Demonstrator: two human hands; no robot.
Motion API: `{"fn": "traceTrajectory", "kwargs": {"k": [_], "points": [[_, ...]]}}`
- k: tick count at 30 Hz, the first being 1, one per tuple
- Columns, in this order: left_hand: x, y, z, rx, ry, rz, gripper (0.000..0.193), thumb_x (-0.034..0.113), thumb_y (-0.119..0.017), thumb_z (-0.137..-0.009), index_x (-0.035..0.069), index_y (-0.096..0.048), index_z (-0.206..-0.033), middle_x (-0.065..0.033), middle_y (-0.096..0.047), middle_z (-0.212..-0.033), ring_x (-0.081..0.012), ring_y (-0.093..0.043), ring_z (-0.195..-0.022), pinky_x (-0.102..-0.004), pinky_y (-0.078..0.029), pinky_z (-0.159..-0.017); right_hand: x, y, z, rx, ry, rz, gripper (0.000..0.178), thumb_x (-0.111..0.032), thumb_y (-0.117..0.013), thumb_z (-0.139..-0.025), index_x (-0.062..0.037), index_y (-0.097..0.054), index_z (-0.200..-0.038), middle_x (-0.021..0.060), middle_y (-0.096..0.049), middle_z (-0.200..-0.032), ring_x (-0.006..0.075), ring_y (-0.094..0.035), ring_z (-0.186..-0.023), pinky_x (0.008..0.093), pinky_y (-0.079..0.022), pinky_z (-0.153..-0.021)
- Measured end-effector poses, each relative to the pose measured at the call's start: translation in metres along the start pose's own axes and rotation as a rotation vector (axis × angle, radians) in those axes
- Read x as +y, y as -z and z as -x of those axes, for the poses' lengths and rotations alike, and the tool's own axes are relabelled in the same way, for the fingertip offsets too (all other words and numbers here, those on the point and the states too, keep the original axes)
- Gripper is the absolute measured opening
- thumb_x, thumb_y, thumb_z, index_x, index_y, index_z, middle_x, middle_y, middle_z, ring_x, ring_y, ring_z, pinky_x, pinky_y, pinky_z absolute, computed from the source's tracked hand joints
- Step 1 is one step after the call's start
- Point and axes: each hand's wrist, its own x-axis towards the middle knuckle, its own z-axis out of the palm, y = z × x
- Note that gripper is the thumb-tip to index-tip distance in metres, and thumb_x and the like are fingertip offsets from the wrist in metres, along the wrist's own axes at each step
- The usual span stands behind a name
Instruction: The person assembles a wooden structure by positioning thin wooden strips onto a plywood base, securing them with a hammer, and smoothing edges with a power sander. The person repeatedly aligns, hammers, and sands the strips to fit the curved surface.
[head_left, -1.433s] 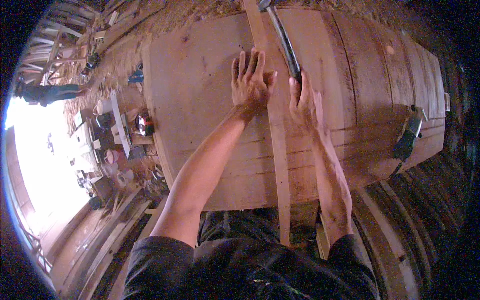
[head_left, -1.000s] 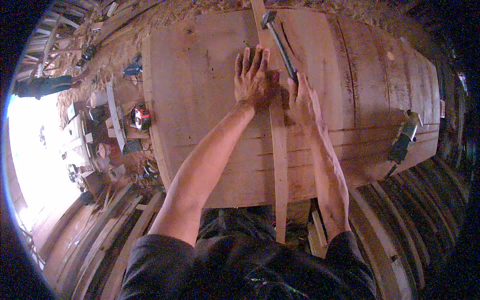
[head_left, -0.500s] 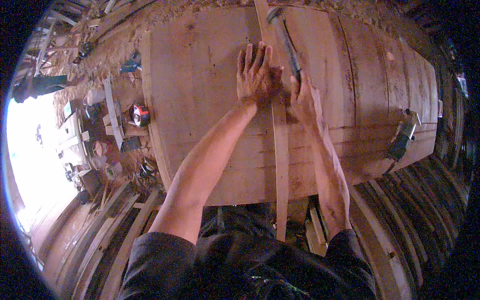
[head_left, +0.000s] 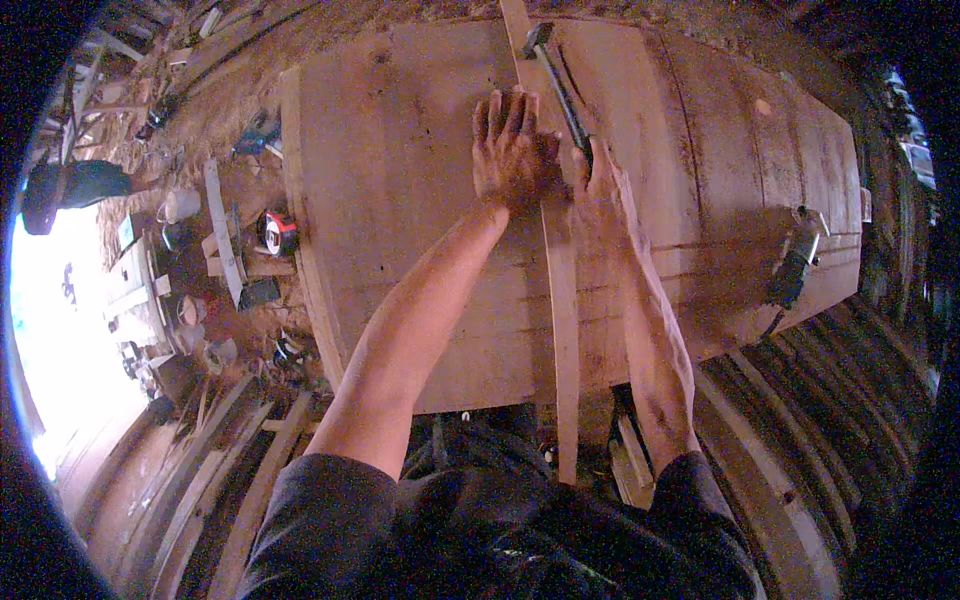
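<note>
My right hand (head_left: 603,185) is closed round the dark handle of a hammer (head_left: 565,95). The hammer's head points away from me, beside the far part of a long narrow wooden strip (head_left: 563,330). This strip runs from near my body across a broad wooden panel (head_left: 450,330). My left hand (head_left: 515,155) lies palm down over the strip and panel, its fingers stretched forward and its thumb side toward the right hand. What lies beneath the left palm is hidden.
A red and black tape measure (head_left: 277,233) sits beyond the panel's left edge, near buckets (head_left: 180,206) and scrap wood. On the panel's right part lies a dark tool with a pale metal end (head_left: 797,265). Long timber beams (head_left: 770,460) stretch below on both sides.
The hammer's head has come slightly nearer and left, and the right hand has shifted a little. My left hand stays in place on the strip. The view has shifted slightly.
</note>
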Motion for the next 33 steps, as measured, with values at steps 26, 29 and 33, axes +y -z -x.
{"fn": "traceTrajectory", "kwargs": {"k": [26, 29, 33], "points": [[-0.111, 0.252, 0.401, -0.101, 0.342, 0.53, 0.033, 0.01, -0.064, -0.09, 0.006, -0.065, -0.122, -0.0154, -0.067, -0.119, -0.0375, -0.064, -0.104, -0.0471, -0.051, -0.091, -0.158, -0.106, 0.235, -0.223, 0.448, 0.185, 0.054, -0.023, -0.066, -0.098, -0.0017, -0.05, -0.145, 0.0215, -0.059, -0.137, 0.0407, -0.054, -0.128, 0.051, -0.04, -0.111], [-0.106, 0.285, 0.391, -0.017, 0.221, 0.148, 0.053, 0.02, -0.065, -0.093, 0.006, -0.053, -0.142, -0.0178, -0.054, -0.144, -0.0402, -0.047, -0.137, -0.0514, -0.036, -0.116, -0.161, -0.095, 0.263, -0.249, 0.397, 0.126, 0.054, -0.025, -0.065, -0.098, -0.0003, -0.05, -0.144, 0.0237, -0.057, -0.138, 0.041, -0.047, -0.135, 0.0512, -0.035, -0.116], [-0.13, 0.236, 0.409, -0.092, 0.237, -0.201, 0.078, 0.029, -0.064, -0.093, 0.004, -0.03, -0.159, -0.0235, -0.035, -0.161, -0.0427, -0.03, -0.151, -0.0509, -0.019, -0.127, -0.19, -0.064, 0.336, -0.313, 0.269, 0.073, 0.058, -0.029, -0.061, -0.101, 0.0008, -0.046, -0.148, 0.0249, -0.052, -0.146, 0.0419, -0.042, -0.14, 0.0503, -0.032, -0.118]]}}
